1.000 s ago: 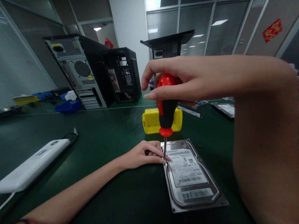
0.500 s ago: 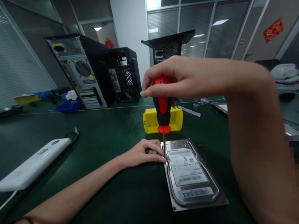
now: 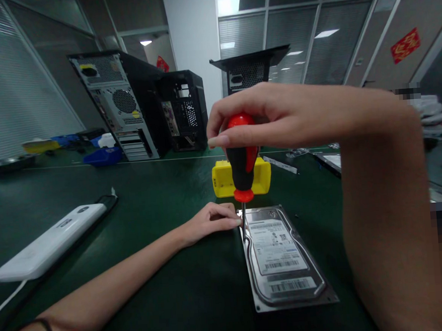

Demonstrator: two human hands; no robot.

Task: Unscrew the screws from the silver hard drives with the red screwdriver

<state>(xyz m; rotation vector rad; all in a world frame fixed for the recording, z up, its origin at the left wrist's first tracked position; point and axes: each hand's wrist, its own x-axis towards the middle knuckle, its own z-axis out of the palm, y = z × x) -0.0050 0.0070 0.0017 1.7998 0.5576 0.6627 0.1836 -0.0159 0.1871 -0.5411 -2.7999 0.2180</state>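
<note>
A screw at the left edge of the hard drive, laid flat on the tabletop, is apparently being turned. The screwdriver is gripped upright by the right hand; the left hand, fingers curled and holding nothing, is braced against the drive's edge. Steady downward pressure seems needed next.

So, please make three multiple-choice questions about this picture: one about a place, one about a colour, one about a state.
1. Where is the yellow block?
A. behind the hard drive
B. on top of the drive
C. under the white device

2. What colours has the screwdriver handle?
A. blue and white
B. red and black
C. all green

3. How does the screwdriver stand?
A. flat on the table
B. upright, tip at the drive's left edge
C. inside a computer case

Answers: 1 A, the block sits farther away on the table. 2 B, red cap over black grip. 3 B, the right hand grips its top, the left hand rests beside the tip.
</note>
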